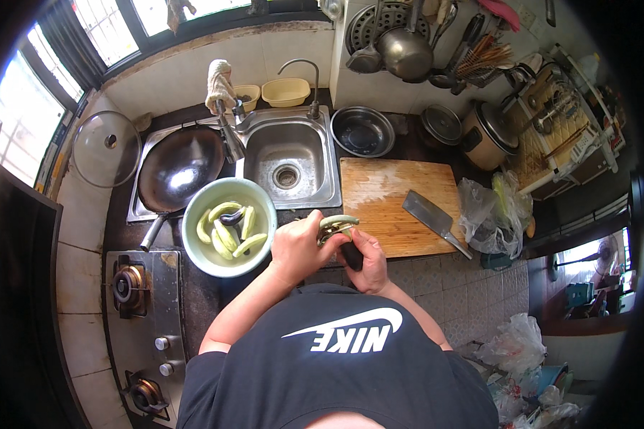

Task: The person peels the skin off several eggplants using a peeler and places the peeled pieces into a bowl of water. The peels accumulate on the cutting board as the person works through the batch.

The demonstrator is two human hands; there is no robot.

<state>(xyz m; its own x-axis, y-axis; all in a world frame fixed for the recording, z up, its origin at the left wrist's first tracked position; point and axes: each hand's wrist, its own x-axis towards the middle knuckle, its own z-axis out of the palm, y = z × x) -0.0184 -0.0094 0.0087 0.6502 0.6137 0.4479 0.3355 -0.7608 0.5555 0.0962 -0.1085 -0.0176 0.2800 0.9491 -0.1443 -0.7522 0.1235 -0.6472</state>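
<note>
My left hand (300,244) is closed around a peeler (339,220) with a pale green curved part and metal beneath it. My right hand (372,263) grips a dark purple eggplant (351,257), whose pale peeled part shows by the blade. The fingers hide much of both things. Left of my hands, a light green basin (188,233) holds water, several peeled pale green eggplants (224,236) and a dark one (232,217). A cleaver (428,211) lies on the wooden cutting board (381,187), to the right of my hands.
Behind the basin are a wok (180,166) and a metal sink (284,155) with a faucet (229,137). A metal bowl (363,131) stands behind the board, plastic bags (494,214) beside it. The gas stove (155,311) is at left; pans (405,51) hang at upper right.
</note>
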